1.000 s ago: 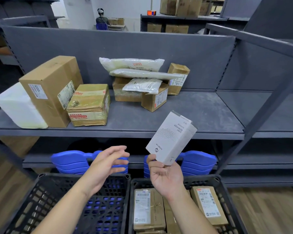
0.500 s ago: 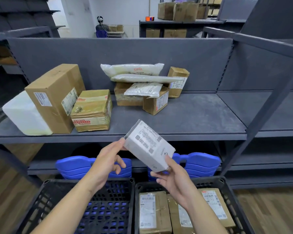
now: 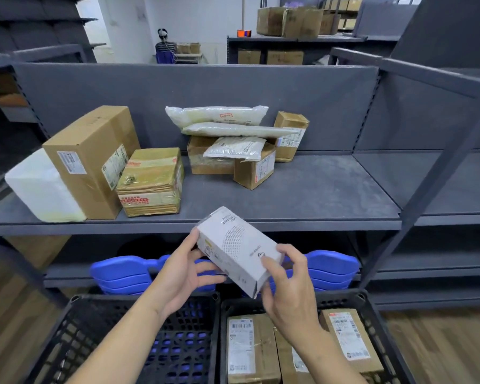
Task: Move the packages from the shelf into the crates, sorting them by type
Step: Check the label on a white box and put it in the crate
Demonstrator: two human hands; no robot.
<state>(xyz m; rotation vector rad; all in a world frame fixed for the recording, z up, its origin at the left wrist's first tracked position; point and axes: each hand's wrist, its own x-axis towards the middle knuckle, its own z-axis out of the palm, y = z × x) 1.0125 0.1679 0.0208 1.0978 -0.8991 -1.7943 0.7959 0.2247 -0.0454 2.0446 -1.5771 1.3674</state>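
Over the seam between the left crate and the right crate, your left hand and right hand both grip the white box by its ends. Brown cartons lie in the right crate, so the box likely belongs in the left one; lower it flat.

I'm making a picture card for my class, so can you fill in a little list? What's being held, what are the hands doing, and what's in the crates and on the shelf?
Held: white box, above the crates
Left hand: grips the box's upper end
Right hand: grips its lower end
Right crate: labelled brown parcels inside
Left crate: black mesh, beside the right crate
Shelf: cardboard boxes, plastic bags, white package at the left end
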